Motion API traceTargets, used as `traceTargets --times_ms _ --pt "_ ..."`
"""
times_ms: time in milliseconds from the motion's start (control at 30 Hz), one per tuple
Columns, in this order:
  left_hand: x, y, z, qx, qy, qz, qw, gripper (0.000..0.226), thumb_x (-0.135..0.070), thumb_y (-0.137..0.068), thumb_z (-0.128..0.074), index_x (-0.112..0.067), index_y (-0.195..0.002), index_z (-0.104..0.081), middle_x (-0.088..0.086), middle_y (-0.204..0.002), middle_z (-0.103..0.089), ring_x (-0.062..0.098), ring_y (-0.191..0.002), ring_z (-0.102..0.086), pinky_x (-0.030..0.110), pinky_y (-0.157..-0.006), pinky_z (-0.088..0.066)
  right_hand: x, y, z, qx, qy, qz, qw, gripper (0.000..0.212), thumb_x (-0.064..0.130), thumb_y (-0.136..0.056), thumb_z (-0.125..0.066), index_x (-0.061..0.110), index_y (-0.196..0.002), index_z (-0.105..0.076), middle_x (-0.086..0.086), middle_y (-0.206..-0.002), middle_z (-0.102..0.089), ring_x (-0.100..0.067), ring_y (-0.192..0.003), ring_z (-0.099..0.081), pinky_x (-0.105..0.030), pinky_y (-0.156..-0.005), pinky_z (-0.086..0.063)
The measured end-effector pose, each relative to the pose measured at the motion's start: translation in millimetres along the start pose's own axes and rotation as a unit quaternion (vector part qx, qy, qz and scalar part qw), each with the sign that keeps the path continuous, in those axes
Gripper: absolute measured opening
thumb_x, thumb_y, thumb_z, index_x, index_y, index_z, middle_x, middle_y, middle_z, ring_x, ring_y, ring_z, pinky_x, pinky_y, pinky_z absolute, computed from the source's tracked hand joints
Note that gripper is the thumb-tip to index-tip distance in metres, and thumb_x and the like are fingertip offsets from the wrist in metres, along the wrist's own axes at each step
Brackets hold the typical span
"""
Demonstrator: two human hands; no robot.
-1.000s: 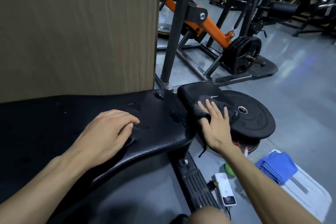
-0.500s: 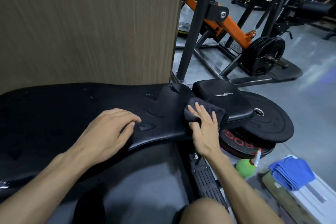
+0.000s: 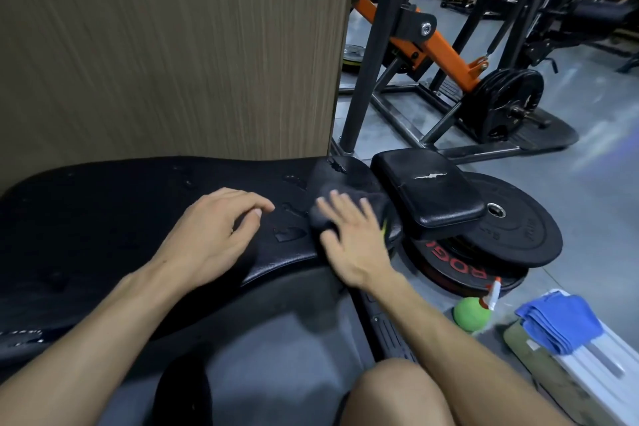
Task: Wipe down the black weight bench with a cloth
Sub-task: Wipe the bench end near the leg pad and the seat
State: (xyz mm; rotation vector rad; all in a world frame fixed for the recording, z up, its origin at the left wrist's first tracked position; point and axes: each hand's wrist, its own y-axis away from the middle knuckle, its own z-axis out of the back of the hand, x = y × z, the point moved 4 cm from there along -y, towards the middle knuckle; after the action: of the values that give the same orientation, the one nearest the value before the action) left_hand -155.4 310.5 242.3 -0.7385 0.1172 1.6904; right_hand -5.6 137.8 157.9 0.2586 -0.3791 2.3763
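The black weight bench (image 3: 103,218) stretches across the left and middle, its long pad worn and dotted with wet patches. A smaller black seat pad (image 3: 428,190) with a torn spot lies to its right. My right hand (image 3: 349,239) presses flat on a dark grey cloth (image 3: 349,201) at the right end of the long pad. My left hand (image 3: 214,235) rests on the pad with fingers slightly curled, holding nothing, just left of the cloth.
Stacked black weight plates (image 3: 511,235) lie under the seat pad. On the floor at the right are a green spray bottle (image 3: 472,313), folded blue cloths (image 3: 560,322) on a white box (image 3: 608,380). A wooden wall panel (image 3: 173,45) stands behind the bench; an orange-and-black machine (image 3: 446,52) behind right.
My right hand has slid the cloth leftward from the seat pad onto the right end of the long pad. My left hand has stayed in place on the bench.
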Motion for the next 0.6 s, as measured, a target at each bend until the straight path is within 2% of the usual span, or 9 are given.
traceTargets --times_ms 67,100,167,233,300,400,500,600 --pt "3 -1 4 -0.009 0.010 0.020 1.000 0.025 -0.023 -0.100 -0.054 -0.035 -0.111 -0.073 -0.020 -0.105 -0.066 0.003 -0.099 -0.060 0.028 -0.088 -0.045 6 13 0 0.040 -0.026 0.092 0.995 0.074 0.046 -0.085 -0.026 0.025 -0.156 -0.033 0.000 -0.165 -0.024 -0.014 -0.153 -0.017 -0.038 -0.125 0.000" --pt "5 0 5 -0.012 0.019 0.034 0.999 0.025 -0.024 -0.100 -0.054 -0.038 -0.111 -0.072 -0.020 -0.105 -0.066 0.000 -0.095 -0.060 0.025 -0.086 -0.044 -2 12 7 0.044 -0.041 0.099 0.993 0.074 0.045 -0.084 -0.028 0.027 -0.155 -0.034 0.003 -0.164 -0.026 -0.011 -0.152 -0.018 -0.037 -0.125 -0.002" --pt "9 2 9 -0.016 0.035 0.056 0.998 0.025 -0.026 -0.101 -0.053 -0.040 -0.110 -0.072 -0.017 -0.105 -0.066 -0.001 -0.090 -0.059 0.022 -0.082 -0.042 -40 2 19 0.025 -0.070 0.023 0.997 0.072 0.047 -0.084 -0.028 0.029 -0.154 -0.036 0.006 -0.162 -0.030 -0.011 -0.151 -0.021 -0.036 -0.125 -0.004" --pt "9 7 14 -0.022 0.039 0.064 0.997 0.025 -0.025 -0.101 -0.054 -0.040 -0.110 -0.072 -0.018 -0.105 -0.066 -0.002 -0.091 -0.059 0.021 -0.082 -0.041 -78 -9 32 0.014 -0.093 -0.106 0.990 0.069 0.048 -0.089 -0.028 0.028 -0.154 -0.036 0.007 -0.162 -0.030 -0.017 -0.152 -0.021 -0.034 -0.125 -0.003" --pt "8 12 18 -0.026 0.027 0.053 0.998 0.025 -0.023 -0.101 -0.054 -0.037 -0.110 -0.073 -0.026 -0.102 -0.063 -0.010 -0.090 -0.056 0.014 -0.080 -0.039 -86 -18 33 0.046 -0.051 -0.152 0.986 0.074 0.052 -0.087 -0.020 0.027 -0.156 -0.031 0.004 -0.165 -0.024 -0.017 -0.153 -0.015 -0.035 -0.125 0.000" --pt "13 15 23 -0.026 0.013 0.055 0.998 0.025 -0.023 -0.101 -0.054 -0.035 -0.112 -0.073 -0.033 -0.101 -0.059 -0.010 -0.093 -0.055 0.015 -0.080 -0.038 -60 -23 23 0.111 0.030 -0.091 0.989 0.078 0.052 -0.086 -0.013 0.026 -0.160 -0.018 -0.002 -0.168 -0.008 -0.016 -0.155 -0.004 -0.040 -0.124 0.006" --pt "19 18 26 -0.027 0.011 0.076 0.997 0.026 -0.023 -0.101 -0.054 -0.034 -0.112 -0.074 -0.026 -0.099 -0.063 -0.002 -0.092 -0.057 0.026 -0.082 -0.040 -31 -11 21 0.144 0.034 0.001 0.989 0.082 0.055 -0.083 -0.011 0.027 -0.160 -0.013 0.001 -0.168 -0.002 -0.013 -0.154 0.002 -0.038 -0.124 0.008" --pt "15 24 24 -0.020 0.015 0.094 0.995 0.026 -0.022 -0.101 -0.054 -0.033 -0.113 -0.074 -0.015 -0.103 -0.069 0.007 -0.098 -0.059 0.030 -0.089 -0.043 -28 4 24 0.175 0.031 0.069 0.982 0.087 0.058 -0.076 -0.008 0.031 -0.159 -0.013 0.006 -0.167 -0.002 -0.008 -0.153 0.002 -0.032 -0.124 0.008"
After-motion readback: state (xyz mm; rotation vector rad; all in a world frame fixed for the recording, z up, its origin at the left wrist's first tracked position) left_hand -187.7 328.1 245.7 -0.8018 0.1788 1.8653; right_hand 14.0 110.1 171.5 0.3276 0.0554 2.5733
